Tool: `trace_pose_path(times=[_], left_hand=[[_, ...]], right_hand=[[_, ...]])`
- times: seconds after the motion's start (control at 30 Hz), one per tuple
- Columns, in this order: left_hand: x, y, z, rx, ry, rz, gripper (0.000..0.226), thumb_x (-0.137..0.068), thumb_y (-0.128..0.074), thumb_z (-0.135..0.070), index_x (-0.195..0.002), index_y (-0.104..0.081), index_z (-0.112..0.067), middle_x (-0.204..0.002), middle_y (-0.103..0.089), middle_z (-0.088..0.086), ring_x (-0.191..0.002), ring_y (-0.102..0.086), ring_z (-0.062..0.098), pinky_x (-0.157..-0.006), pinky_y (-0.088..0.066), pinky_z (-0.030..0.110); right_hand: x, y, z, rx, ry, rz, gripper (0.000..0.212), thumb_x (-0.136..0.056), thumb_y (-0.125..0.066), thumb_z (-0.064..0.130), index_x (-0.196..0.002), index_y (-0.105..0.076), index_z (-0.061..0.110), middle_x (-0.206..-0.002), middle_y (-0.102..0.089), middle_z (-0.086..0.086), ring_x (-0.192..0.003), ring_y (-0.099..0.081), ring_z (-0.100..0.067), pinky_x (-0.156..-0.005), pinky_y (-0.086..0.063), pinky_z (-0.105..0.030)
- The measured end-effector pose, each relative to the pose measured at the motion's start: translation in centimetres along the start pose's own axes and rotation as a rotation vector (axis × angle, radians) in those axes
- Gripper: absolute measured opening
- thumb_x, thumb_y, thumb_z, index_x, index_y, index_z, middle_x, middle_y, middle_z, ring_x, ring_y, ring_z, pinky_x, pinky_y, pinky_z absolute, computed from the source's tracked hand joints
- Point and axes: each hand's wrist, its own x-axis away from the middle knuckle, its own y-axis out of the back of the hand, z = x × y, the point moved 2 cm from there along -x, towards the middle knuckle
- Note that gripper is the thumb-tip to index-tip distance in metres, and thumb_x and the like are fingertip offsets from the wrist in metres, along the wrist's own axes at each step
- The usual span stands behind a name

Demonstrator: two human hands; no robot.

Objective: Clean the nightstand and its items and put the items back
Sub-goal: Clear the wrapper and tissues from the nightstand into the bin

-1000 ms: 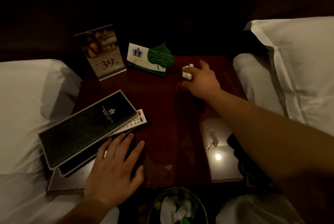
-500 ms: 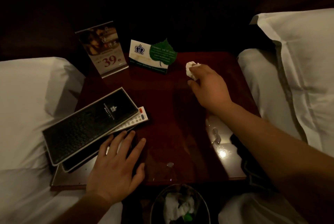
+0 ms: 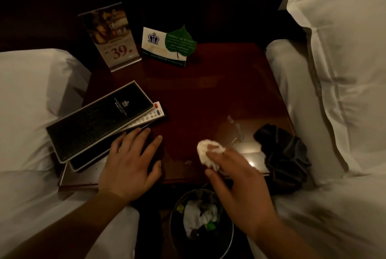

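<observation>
While the right hand point(image 3: 240, 185) pinches a white wad point(image 3: 205, 150), the left hand point(image 3: 129, 164) rests spread beside a folder point(image 3: 98, 121).

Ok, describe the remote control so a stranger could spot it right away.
Start at the dark red nightstand between the two white beds and go to its left side, where a black folder lies askew. The remote pokes out from under the folder's right edge: pale, covered in buttons, one red.
</observation>
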Motion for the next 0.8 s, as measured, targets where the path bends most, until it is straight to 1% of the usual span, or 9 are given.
trace_pose_path(times=[0.1, 0.17, 0.27, 0.33, 0.5, 0.57, 0.63, 0.67, 0.8], left_hand=[[0.0, 0.1, -0.1, -0.006, 0.007, 0.004, 0.062, -0.090, -0.041, -0.050, -0.141, -0.056, -0.019, -0.143, -0.054, 0.017, -0.136, -0.044, 0.036, -0.107, -0.031, 0.052], [0.1, 0.1, -0.1, -0.009, 0.011, 0.005, 0.062, -0.089, -0.040, -0.050, -0.141, -0.056, -0.020, -0.143, -0.054, 0.016, -0.136, -0.044, 0.036, -0.107, -0.031, 0.052], [0.1, 0.2, -0.1, -0.012, 0.011, 0.004, 0.061, -0.090, -0.040, -0.049, -0.141, -0.055, -0.020, -0.144, -0.053, 0.016, -0.137, -0.043, 0.036, -0.107, -0.030, 0.051], [0.1, 0.2, -0.1, -0.012, 0.013, 0.011, 0.061, -0.090, -0.040, -0.049, -0.142, -0.054, -0.020, -0.144, -0.052, 0.016, -0.137, -0.042, 0.036, -0.106, -0.030, 0.052], [0.2, 0.2, -0.2, -0.002, 0.011, 0.006, 0.061, -0.090, -0.039, -0.049, -0.142, -0.054, -0.019, -0.144, -0.052, 0.017, -0.137, -0.041, 0.037, -0.106, -0.031, 0.053], [0.2, 0.2, -0.1, -0.001, 0.011, 0.004, 0.061, -0.090, -0.038, -0.049, -0.142, -0.054, -0.020, -0.144, -0.052, 0.016, -0.137, -0.041, 0.036, -0.106, -0.031, 0.053], [0.2, 0.1, -0.1, 0.006, 0.008, -0.001, 0.061, -0.091, -0.038, -0.049, -0.142, -0.053, -0.020, -0.145, -0.052, 0.016, -0.137, -0.041, 0.036, -0.106, -0.030, 0.053], [0.3, 0.1, -0.1, 0.008, 0.007, -0.002, 0.061, -0.091, -0.038, -0.049, -0.142, -0.053, -0.020, -0.145, -0.051, 0.016, -0.137, -0.041, 0.036, -0.106, -0.030, 0.053], [0.2, 0.1, 0.0, 0.020, 0.007, -0.010, 0.061, -0.091, -0.038, -0.049, -0.142, -0.054, -0.019, -0.144, -0.052, 0.016, -0.136, -0.042, 0.037, -0.105, -0.031, 0.053]], right_hand=[[4.0, -2.3, -1.3, -0.051, -0.010, 0.010, 0.039, -0.087, -0.069, 0.015, -0.121, -0.063, 0.033, -0.128, -0.059, 0.021, -0.121, -0.053, 0.004, -0.101, -0.046, -0.021], [6.1, -3.9, -2.3, -0.033, -0.005, -0.035, 0.033, -0.083, -0.070, 0.012, -0.112, -0.070, 0.027, -0.124, -0.064, 0.015, -0.117, -0.057, 0.002, -0.098, -0.049, -0.024], [8.4, -6.2, -3.8, 0.041, -0.002, -0.060, 0.035, -0.073, -0.070, 0.009, -0.102, -0.071, 0.029, -0.115, -0.066, 0.016, -0.110, -0.056, 0.007, -0.097, -0.043, -0.011], [9.4, -7.7, -5.3, 0.103, -0.036, -0.016, 0.033, -0.070, -0.071, 0.013, -0.098, -0.071, 0.031, -0.111, -0.068, 0.014, -0.102, -0.061, 0.003, -0.092, -0.044, -0.008], [10.6, -10.8, -9.2, 0.238, -0.149, 0.162, 0.028, -0.059, -0.069, 0.019, -0.084, -0.077, 0.028, -0.095, -0.075, 0.008, -0.083, -0.072, -0.005, -0.077, -0.054, -0.015], [11.2, -11.7, -10.5, 0.191, -0.262, 0.263, 0.027, -0.071, -0.063, 0.016, -0.092, -0.077, 0.026, -0.109, -0.072, 0.006, -0.095, -0.071, -0.011, -0.083, -0.055, -0.020], [11.8, -12.2, -11.4, 0.207, -0.336, 0.356, 0.029, -0.085, -0.056, 0.019, -0.107, -0.072, 0.030, -0.132, -0.057, 0.009, -0.113, -0.062, -0.012, -0.096, -0.050, -0.023], [12.0, -12.1, -11.5, 0.210, -0.358, 0.389, 0.030, -0.088, -0.055, 0.021, -0.112, -0.070, 0.031, -0.137, -0.051, 0.011, -0.117, -0.058, -0.012, -0.099, -0.048, -0.024], [11.3, -11.1, -10.4, 0.146, -0.345, 0.319, 0.034, -0.086, -0.056, 0.020, -0.118, -0.066, 0.027, -0.131, -0.053, 0.009, -0.116, -0.056, -0.013, -0.098, -0.047, -0.026]])
